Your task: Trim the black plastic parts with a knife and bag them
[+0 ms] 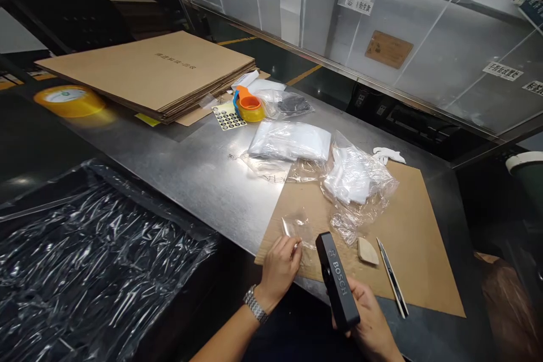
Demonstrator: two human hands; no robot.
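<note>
- Right grip (368,312) wraps the black BOSCH-marked device (338,281), which is unbagged.
- Left grip (280,264) seemingly pinches the small clear plastic bag (297,223), apparently unfilled.

I get bright glare on the surface (220,181) and glints along the black plastic (106,266), while the corners fall dim.

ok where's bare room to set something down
Bare steel lies between the cardboard stack and the brown sheet; the sheet's right part, beyond the knife, is bare too. It's crowded around the bags and left hand.
</note>
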